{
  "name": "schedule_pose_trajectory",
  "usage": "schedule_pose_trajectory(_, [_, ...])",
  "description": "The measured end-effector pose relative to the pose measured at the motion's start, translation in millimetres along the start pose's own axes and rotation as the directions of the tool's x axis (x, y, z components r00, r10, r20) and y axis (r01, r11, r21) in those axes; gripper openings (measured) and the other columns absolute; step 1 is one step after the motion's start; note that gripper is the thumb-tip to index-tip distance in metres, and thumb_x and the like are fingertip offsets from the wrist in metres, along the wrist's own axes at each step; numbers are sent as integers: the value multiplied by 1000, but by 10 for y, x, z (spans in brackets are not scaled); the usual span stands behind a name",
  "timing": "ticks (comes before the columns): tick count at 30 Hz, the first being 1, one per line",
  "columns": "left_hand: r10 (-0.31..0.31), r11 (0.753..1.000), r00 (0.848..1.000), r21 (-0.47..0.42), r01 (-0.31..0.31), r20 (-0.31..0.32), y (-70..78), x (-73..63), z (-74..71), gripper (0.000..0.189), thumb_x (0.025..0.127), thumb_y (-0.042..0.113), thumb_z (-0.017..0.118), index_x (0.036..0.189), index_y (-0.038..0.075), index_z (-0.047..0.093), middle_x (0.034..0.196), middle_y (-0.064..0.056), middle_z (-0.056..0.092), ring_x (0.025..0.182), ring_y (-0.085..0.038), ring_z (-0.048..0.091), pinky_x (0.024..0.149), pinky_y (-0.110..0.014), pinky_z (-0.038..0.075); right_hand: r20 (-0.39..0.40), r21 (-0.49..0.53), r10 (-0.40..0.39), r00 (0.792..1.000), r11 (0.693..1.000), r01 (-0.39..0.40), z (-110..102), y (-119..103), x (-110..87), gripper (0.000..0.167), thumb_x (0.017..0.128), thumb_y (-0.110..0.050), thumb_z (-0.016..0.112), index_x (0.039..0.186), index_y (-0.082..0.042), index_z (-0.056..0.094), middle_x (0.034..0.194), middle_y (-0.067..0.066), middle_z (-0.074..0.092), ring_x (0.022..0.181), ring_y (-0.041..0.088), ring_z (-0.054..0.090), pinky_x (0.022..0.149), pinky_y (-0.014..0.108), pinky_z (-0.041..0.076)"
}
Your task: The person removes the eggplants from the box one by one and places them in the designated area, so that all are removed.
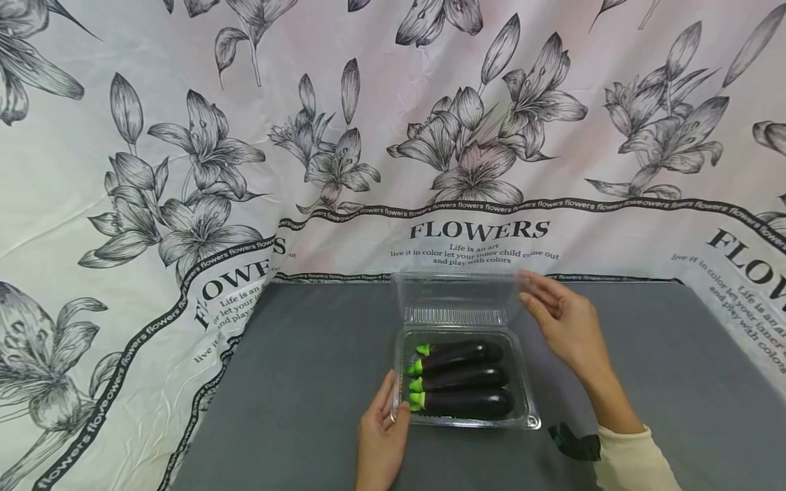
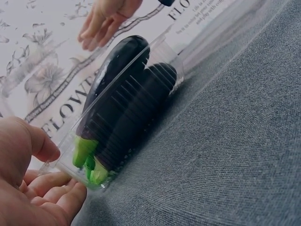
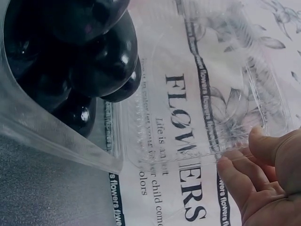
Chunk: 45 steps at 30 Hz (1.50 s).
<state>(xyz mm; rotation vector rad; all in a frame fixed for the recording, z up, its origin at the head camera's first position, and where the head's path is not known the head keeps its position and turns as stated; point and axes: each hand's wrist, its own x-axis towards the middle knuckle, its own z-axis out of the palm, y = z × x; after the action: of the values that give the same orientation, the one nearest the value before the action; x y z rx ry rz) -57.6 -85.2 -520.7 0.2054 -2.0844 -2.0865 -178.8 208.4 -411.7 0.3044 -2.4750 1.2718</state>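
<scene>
A clear plastic clamshell container sits on the grey cloth with its hinged lid raised at the back. Several dark purple eggplants with bright green caps lie side by side in the base, caps to the left. My left hand holds the base's left rim near the front corner, thumb above and fingers outside; the left wrist view shows this grip on the clear wall. My right hand pinches the lid's right edge between thumb and fingers, as the right wrist view also shows at the lid's clear rim.
Grey cloth covers the tabletop. Behind and at both sides hangs a white curtain printed with lilies and lettering. A dark curved object shows beside the right wrist, close to the cream sleeve.
</scene>
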Motion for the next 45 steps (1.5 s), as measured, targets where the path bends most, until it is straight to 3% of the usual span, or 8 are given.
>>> schedule_pose_trajectory(5, [0,1000,1000,6,0,8,0,6,6,58,100,1,66,156,5,51,152,-15,57,140,-26,52,98,-20,50,23,0,-33,999,999,33,4,64,52,45,111,-26,60,155,-17,57,142,8,67,114,-16,58,81,5,50])
schedule_pose_trajectory(8, [3,1000,1000,16,-3,9,3,5,6,58,100,1,66,156,4,51,152,-16,57,140,-27,52,97,-21,51,30,4,-52,998,999,52,11,102,76,45,111,-22,59,155,-15,55,143,7,67,115,-20,54,79,4,49])
schedule_pose_trajectory(13, [4,1000,1000,17,-4,8,6,1,6,58,100,0,65,156,3,51,152,-17,56,140,-28,52,98,-21,51,40,2,-43,998,999,43,35,153,112,46,111,-26,58,157,-19,54,145,3,65,111,-15,60,59,18,45])
schedule_pose_trajectory(16, [-1,1000,1000,4,1,7,0,-4,4,58,100,0,65,156,3,51,152,-17,56,140,-29,52,98,-21,50,46,2,-11,999,1000,11,56,170,127,45,112,-31,57,156,-25,54,145,1,66,109,-10,63,58,22,44])
schedule_pose_trajectory(23, [2,1000,1000,-10,-2,13,5,-14,5,58,100,-1,65,156,3,50,153,-18,55,140,-29,51,98,-18,48,75,24,36,997,999,-38,111,208,152,46,112,-32,55,157,-20,53,144,5,66,125,31,67,60,18,47])
schedule_pose_trajectory(37, [13,1000,1000,13,-13,-12,6,-56,14,58,100,2,66,156,2,50,152,-20,57,137,-28,53,99,-19,49,126,-2,60,990,998,-60,167,311,217,47,112,-25,57,157,-13,52,144,8,64,121,31,69,79,4,48])
schedule_pose_trajectory(39, [7,1000,1000,11,-7,-6,6,-57,16,59,101,2,66,157,2,49,153,-20,56,138,-29,53,99,-19,49,143,-3,68,987,998,-68,171,322,220,47,112,-23,57,158,-12,51,145,8,64,121,32,69,76,7,51])
schedule_pose_trajectory(45, [-17,999,1000,30,17,-1,11,-67,17,59,101,4,68,157,5,50,154,-21,55,138,-32,53,97,-22,52,217,29,116,969,992,-126,176,375,215,49,113,-19,53,161,-11,45,151,11,58,133,32,61,91,14,52])
